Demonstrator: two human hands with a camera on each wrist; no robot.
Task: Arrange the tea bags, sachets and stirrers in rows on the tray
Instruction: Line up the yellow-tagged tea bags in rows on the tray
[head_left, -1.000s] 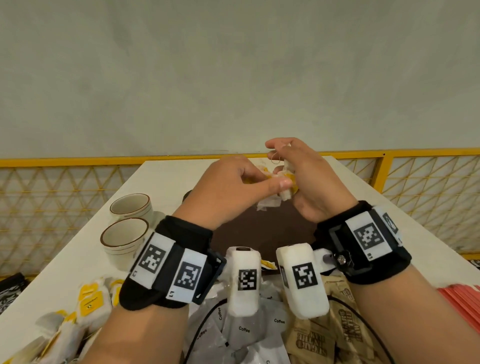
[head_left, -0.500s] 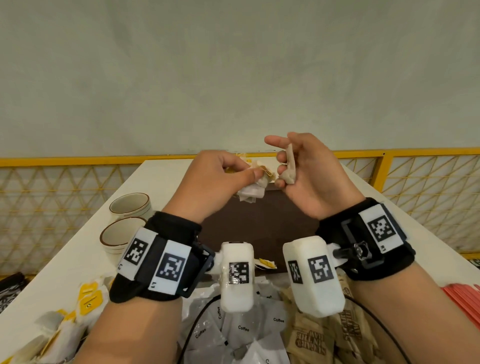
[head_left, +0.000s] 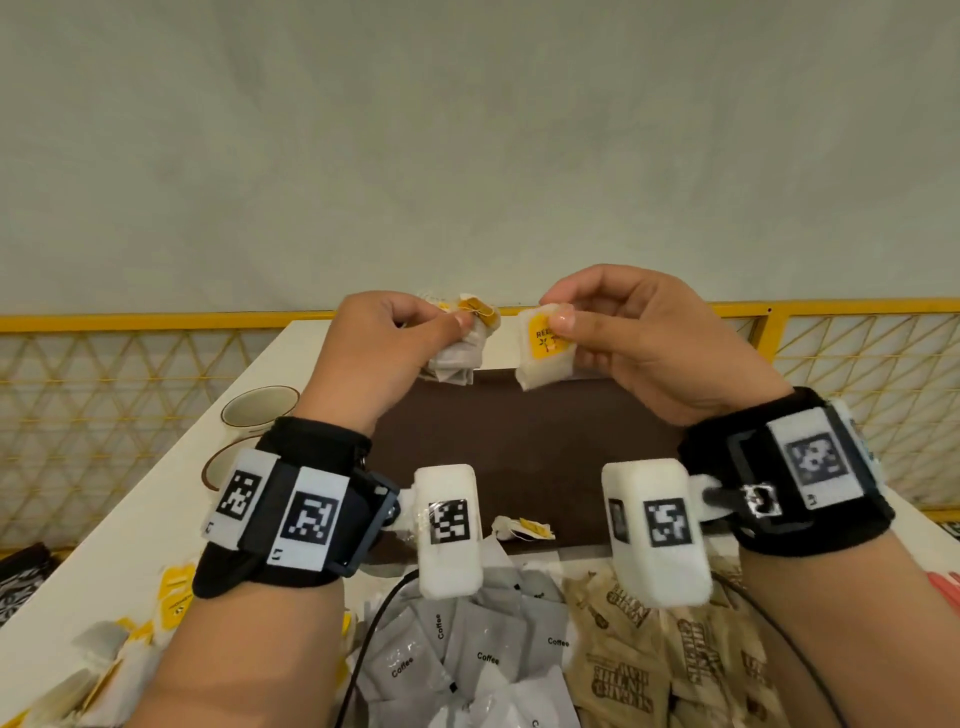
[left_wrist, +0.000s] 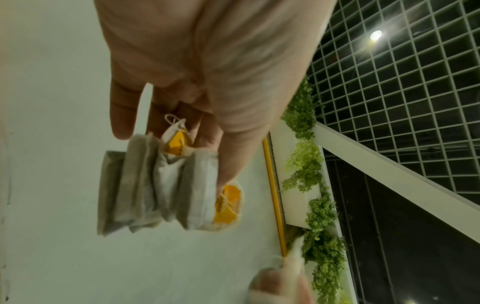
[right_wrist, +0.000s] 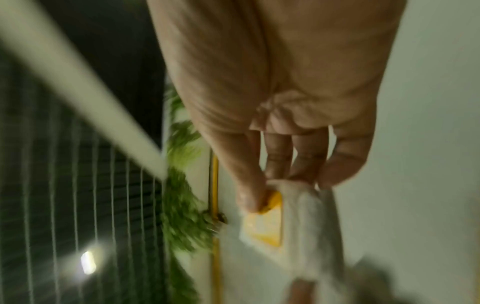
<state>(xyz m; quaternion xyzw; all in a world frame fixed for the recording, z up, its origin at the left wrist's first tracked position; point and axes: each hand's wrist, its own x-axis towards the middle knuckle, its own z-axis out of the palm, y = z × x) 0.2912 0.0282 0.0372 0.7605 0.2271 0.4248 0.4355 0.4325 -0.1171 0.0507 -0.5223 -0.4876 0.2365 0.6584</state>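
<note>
Tea bags are what both hands are busy with at this moment, held up in the air above the far half of the dark brown tray (head_left: 524, 447). The right hand (head_left: 660, 353) pinches a single tea bag (head_left: 545, 353) by its upper part, thumb on the yellow tag and fingers behind, so the bag hangs below the fingertips and faces the person. The left hand (head_left: 374, 353) grips a small bunch of tea bags (head_left: 457, 358); the left wrist view shows several pressed side by side between thumb and fingers (left_wrist: 205, 133), their lower ends sticking out past the grip, one yellow tag dangling on its string. The two hands are near each other but the single bag and the bunch do not touch.

As for progress, I judge the task barely begun. Only one loose tea bag (head_left: 524, 529) lies at the near edge of the tray, and no row is laid out on the part that shows; the wrist cameras hide some of its surface, so a little more may be there. Off the tray, a heap of tea bags (head_left: 130, 649) sits at the near left, grey coffee sachets (head_left: 467, 649) and brown sugar sachets (head_left: 675, 670) are piled in front, and what may be red stirrers (head_left: 948, 587) show at the right edge. Two cups (head_left: 260, 408) stand left of the tray on the white table (head_left: 130, 530).
</note>
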